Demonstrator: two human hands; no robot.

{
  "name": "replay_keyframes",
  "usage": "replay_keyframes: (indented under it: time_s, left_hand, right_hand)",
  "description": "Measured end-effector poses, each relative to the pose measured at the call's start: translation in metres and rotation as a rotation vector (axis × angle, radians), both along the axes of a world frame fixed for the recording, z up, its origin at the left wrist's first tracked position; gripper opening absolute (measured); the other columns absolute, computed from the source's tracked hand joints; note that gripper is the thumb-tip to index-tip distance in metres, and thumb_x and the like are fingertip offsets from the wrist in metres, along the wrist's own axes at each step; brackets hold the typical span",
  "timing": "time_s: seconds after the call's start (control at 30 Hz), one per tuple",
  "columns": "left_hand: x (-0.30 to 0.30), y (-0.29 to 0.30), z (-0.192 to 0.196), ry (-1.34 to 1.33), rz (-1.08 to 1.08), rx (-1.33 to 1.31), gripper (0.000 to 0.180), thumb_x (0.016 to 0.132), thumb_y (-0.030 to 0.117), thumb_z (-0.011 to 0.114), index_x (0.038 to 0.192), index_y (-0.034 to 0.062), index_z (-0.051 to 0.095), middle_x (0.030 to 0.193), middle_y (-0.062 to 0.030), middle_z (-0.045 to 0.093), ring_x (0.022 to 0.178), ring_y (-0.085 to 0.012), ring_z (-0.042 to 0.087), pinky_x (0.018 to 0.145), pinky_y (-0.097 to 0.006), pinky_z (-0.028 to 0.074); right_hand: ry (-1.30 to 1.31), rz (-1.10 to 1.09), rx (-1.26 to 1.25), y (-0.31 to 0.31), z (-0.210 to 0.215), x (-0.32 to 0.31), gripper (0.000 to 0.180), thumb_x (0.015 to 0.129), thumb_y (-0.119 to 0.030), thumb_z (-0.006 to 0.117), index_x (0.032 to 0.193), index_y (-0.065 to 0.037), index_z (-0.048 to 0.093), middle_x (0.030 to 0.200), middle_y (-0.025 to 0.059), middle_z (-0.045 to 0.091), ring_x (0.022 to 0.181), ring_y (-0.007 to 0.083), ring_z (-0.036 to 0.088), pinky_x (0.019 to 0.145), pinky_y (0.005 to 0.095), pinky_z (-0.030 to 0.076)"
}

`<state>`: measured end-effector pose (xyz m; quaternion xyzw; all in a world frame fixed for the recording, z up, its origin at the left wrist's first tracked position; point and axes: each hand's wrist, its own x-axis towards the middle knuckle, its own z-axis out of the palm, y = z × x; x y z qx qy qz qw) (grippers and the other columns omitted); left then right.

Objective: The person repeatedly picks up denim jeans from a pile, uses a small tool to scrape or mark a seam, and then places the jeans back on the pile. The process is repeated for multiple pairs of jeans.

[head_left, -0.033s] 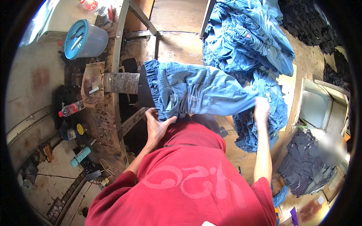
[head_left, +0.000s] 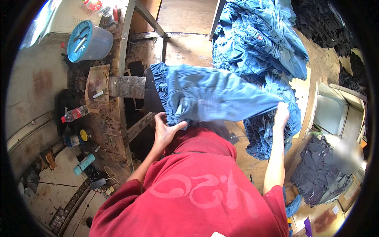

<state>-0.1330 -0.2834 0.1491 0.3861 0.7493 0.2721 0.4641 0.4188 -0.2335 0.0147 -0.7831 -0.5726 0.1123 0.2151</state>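
As the central blue garment (head_left: 213, 93) is pinched at its near left corner by the left hand's (head_left: 167, 133) thumb and fingers, its right end, clutched in the closed right hand (head_left: 281, 116), has been drawn farther right, apparently tautening the cloth; left, a tub (head_left: 98, 43) is borne by the stained tabletop (head_left: 103, 128); far right, blue clothes (head_left: 258, 41) are heaped.
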Motion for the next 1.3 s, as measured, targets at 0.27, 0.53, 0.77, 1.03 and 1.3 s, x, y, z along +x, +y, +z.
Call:
replay_keyframes:
  time_s: [0.27, 0.53, 0.77, 1.03, 1.3]
  left_hand:
    - [0.076, 0.135, -0.029, 0.001, -1.291, 0.084, 0.056, 0.099, 0.052, 0.074, 0.126, 0.0029, 0.072, 0.113, -0.0149, 0.077, 0.103, -0.0279, 0.071, 0.096, -0.043, 0.054]
    - [0.263, 0.145, -0.071, -1.438, 0.093, -0.359, 0.037, 0.108, 0.039, 0.067, 0.113, 0.0027, 0.072, 0.110, -0.0094, 0.076, 0.096, -0.0228, 0.073, 0.089, -0.043, 0.061]
    - [0.153, 0.152, -0.065, -1.567, 0.476, -0.145, 0.048, 0.110, 0.046, 0.058, 0.140, 0.0085, 0.064, 0.140, -0.0099, 0.070, 0.129, -0.0295, 0.066, 0.114, -0.051, 0.052]
    - [0.004, 0.177, -0.048, -1.200, 0.462, 0.047, 0.056, 0.111, 0.054, 0.052, 0.147, 0.0124, 0.062, 0.146, -0.0087, 0.067, 0.136, -0.0302, 0.062, 0.119, -0.055, 0.047]
    - [-0.038, 0.073, -0.010, -1.126, 0.424, -0.165, 0.061, 0.101, 0.063, 0.066, 0.126, 0.0076, 0.069, 0.105, -0.0013, 0.071, 0.089, -0.0216, 0.066, 0.083, -0.041, 0.057]
  right_hand:
    - [0.336, -0.482, 0.084, 0.044, 0.048, 0.049, 0.040, 0.108, -0.037, 0.066, 0.113, 0.003, 0.062, 0.098, 0.0133, 0.070, 0.093, 0.0306, 0.067, 0.083, 0.0451, 0.053]
    - [0.118, -0.241, 0.029, -0.040, 0.102, -0.178, 0.052, 0.090, -0.046, 0.086, 0.098, -0.003, 0.059, 0.079, 0.0135, 0.065, 0.071, 0.0313, 0.065, 0.067, 0.0466, 0.052]
    - [-0.212, 0.058, 0.032, -0.051, 0.098, -0.251, 0.035, 0.084, -0.028, 0.083, 0.102, -0.009, 0.058, 0.088, 0.0101, 0.063, 0.083, 0.0326, 0.068, 0.078, 0.0448, 0.052]
    - [0.153, 0.454, 0.106, -0.024, 0.121, -0.365, 0.009, 0.097, -0.013, 0.061, 0.096, -0.007, 0.054, 0.069, 0.0098, 0.064, 0.058, 0.0276, 0.071, 0.054, 0.0417, 0.058]
    - [0.539, 0.445, 0.011, 0.013, 0.172, -0.432, 0.028, 0.106, -0.030, 0.062, 0.104, -0.003, 0.054, 0.062, 0.0165, 0.067, 0.056, 0.0367, 0.070, 0.051, 0.0482, 0.055]
